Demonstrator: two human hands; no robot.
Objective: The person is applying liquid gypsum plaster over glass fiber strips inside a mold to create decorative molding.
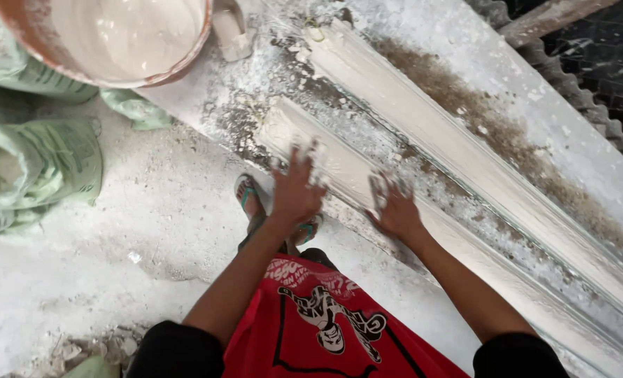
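Plaster moulding strips, two in number, lie side by side on a long, plaster-spattered casting bench [570, 140] that runs diagonally from upper left to lower right. The nearer moulding strip [465, 252] is pale cream, wet-looking and ribbed lengthwise, with a rounded end at upper left; the farther moulding strip [465, 157] has the same colour and profile and lies parallel, just beyond it, separated by a narrow band of grey, crusted bench surface. A brown, sandy stain marks the bench beyond the farther strip.

Both hands are coated in white plaster at the fingers. The left hand [296, 189] rests with fingers spread flat on the near strip close to its rounded end, grasping nothing. The right hand [395, 206] lies just beside it further along the same strip, fingers likewise extended and pressed to the surface, holding nothing. Motion blur softens the fingertips of both.

One round bucket [24, 35] with a rust-coloured rim stands at upper left, filled with smooth, pale liquid plaster. One small plaster-caked scoop [231, 31] lies just beside it on the bench end. Two pale green sacks [38, 168] lie on the white-dusted floor [150, 231] at left. One foot in a green-strapped sandal [247, 196] shows below the left wrist, and a red printed shirt [325, 322] fills the lower centre.
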